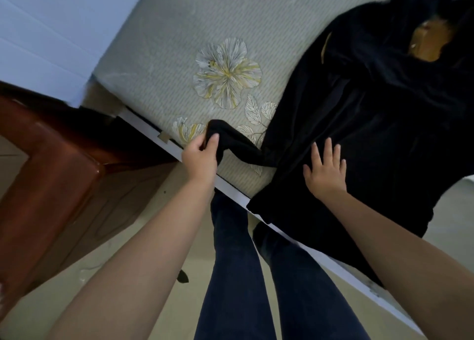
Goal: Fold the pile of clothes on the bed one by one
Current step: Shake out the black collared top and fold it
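From the head camera, a black garment (372,114) lies spread flat over the bed (179,44), whose pale green cover carries a printed flower (227,71). The garment sits to the right of that flower, its lower hem hanging just past the bed's white edge (230,186) toward the person's legs (230,262). An orange patch (427,46) shows at the garment's far end, well beyond the flower.

The left hand (202,153) is below the flower, at the bed's near edge, with its fingers and thumb curled round the end of the garment's sleeve (230,139). The sleeve runs from that grasp rightward to the body of the garment, lifted a little off the cover.

The right hand (325,170) lies flat on the garment's lower body, fingers straight and spread, pressing the cloth down and grasping nothing. It is right of the sleeve's root, well apart from the left hand.

A dark wooden piece of furniture (51,160) stands left of the bed, on the pale floor (159,237).
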